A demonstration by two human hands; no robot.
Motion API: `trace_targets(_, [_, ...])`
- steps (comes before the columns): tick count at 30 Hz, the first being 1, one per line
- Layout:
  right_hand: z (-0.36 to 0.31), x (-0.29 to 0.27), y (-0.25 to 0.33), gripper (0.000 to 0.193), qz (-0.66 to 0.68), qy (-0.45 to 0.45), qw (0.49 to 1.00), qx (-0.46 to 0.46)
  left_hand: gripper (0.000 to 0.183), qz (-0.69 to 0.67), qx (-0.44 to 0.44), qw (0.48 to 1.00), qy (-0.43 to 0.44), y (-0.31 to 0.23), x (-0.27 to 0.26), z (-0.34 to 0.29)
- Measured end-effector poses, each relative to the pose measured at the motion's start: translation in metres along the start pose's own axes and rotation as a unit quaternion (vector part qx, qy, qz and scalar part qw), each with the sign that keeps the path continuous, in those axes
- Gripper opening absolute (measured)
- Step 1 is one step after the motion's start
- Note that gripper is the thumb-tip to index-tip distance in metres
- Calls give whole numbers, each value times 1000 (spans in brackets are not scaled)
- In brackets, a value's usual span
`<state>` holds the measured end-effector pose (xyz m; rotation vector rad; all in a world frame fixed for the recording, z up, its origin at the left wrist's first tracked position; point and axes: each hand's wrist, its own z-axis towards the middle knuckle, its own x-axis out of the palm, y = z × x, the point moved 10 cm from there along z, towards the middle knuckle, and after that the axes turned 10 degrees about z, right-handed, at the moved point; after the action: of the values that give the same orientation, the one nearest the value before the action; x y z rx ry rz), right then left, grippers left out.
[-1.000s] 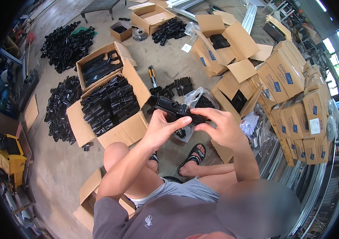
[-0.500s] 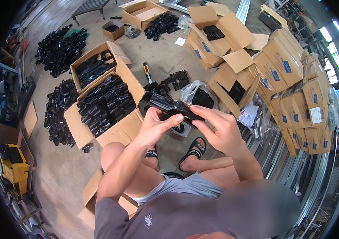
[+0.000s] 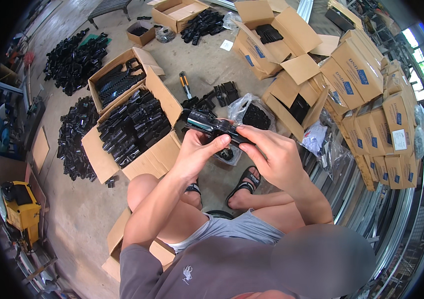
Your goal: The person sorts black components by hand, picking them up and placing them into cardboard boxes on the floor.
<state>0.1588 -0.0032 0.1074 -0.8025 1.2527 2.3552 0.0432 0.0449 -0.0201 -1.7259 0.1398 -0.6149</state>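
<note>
Both of my hands hold a glossy black part [image 3: 203, 121], long and bracket-like, in front of my knees. My left hand [image 3: 199, 153] is wrapped round its left end, thumb on top. At its right end, my right hand [image 3: 271, 152] pinches it between thumb and fingers. Just beyond are loose black parts [image 3: 227, 93] on the floor and a clear plastic bag [image 3: 256, 115] of small black pieces. To the left stands an open cardboard box [image 3: 144, 167] packed with rows of similar black parts [image 3: 132, 128].
An orange-handled screwdriver-like tool [image 3: 185, 83] lies beyond my hands. Heaps of black parts [image 3: 76, 137] spread at the left. Open cartons [image 3: 299, 102] and stacked closed cartons [image 3: 356, 79] stand at the right, beside long metal profiles [image 3: 366, 219]. A yellow machine [image 3: 22, 209] is at the far left.
The black part has turned slightly in my hands, and its upper face now shows a greenish shine. Both hands keep their grip. The whole view has shifted a little.
</note>
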Motion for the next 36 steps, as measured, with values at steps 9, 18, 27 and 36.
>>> trace_targets(9, [-3, 4, -16, 38, 71, 16, 995, 61, 43, -62, -17, 998, -4, 11, 4, -2])
trace_targets(18, [-6, 9, -21, 39, -5, -33, 999, 20, 40, -52, -39, 997, -32, 22, 2, 0])
trace_targets(27, [9, -9, -26, 27, 42, -2, 999, 30, 67, -102, -58, 993, 32, 14, 13, 2])
trace_targets(36, [14, 1, -38, 24, 118, 143, 977, 107, 36, 14, -7, 998, 65, -1, 16, 4])
